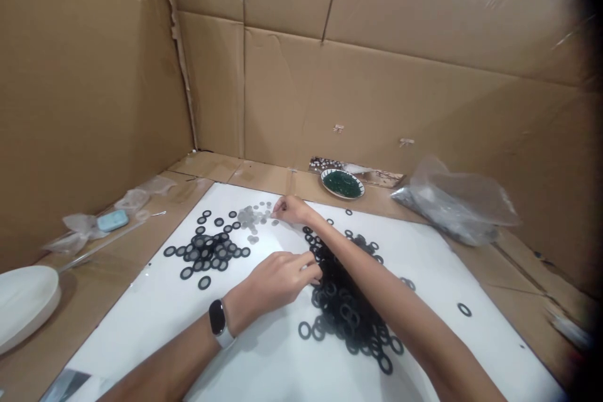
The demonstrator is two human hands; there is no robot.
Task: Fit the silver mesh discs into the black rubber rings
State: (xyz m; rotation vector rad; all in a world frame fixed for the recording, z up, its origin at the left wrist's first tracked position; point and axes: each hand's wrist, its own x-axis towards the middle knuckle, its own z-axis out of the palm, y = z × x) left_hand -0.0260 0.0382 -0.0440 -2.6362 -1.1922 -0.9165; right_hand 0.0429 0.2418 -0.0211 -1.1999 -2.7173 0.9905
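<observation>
My right hand (291, 209) reaches across to the far side of the white board, its fingertips pinched together at the edge of a scatter of small grey translucent discs (249, 217). Whether a disc is between them is too small to tell. My left hand (287, 276), with a watch (217, 317) on its wrist, is closed beside a large pile of black rings (346, 311). Its fingertips are partly hidden, and so is anything they hold. To the left lies a smaller heap of black rings with grey centres (207, 251). My right forearm covers part of the large pile.
A patterned plate (342, 184) of dark green material stands behind the white board (268, 345). Clear plastic bags (456, 201) lie at the right. A white bowl (28, 301), a thin rod (106, 245) and a light blue case (113, 220) are at the left. Cardboard walls (282, 88) enclose the space.
</observation>
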